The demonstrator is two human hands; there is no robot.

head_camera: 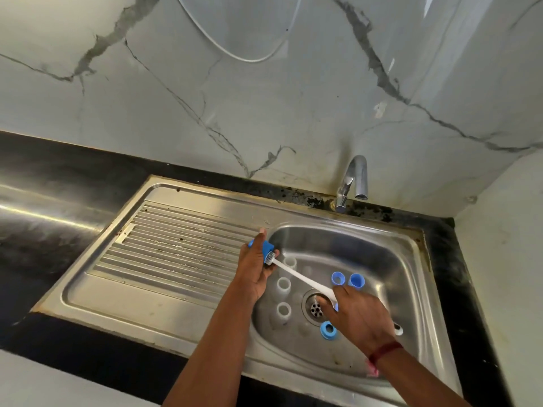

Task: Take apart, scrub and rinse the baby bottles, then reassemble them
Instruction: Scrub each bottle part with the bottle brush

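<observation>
My left hand (256,270) grips a blue bottle cap (266,248) over the left rim of the sink basin (411,289). The bristle head of a white bottle brush (299,277) is pushed into that cap. My right hand (357,315) holds the brush's handle end above the drain (316,307). Three clear bottle bodies (283,285) stand upright in the basin's left part. Two blue rings (338,279) sit at the back of the basin, and another blue ring (327,330) lies by the drain.
A chrome tap (354,183) rises behind the basin, with no water running. The ribbed steel drainboard (176,248) lies to the left. Black countertop (58,177) surrounds the sink, and a marble-patterned wall stands behind it.
</observation>
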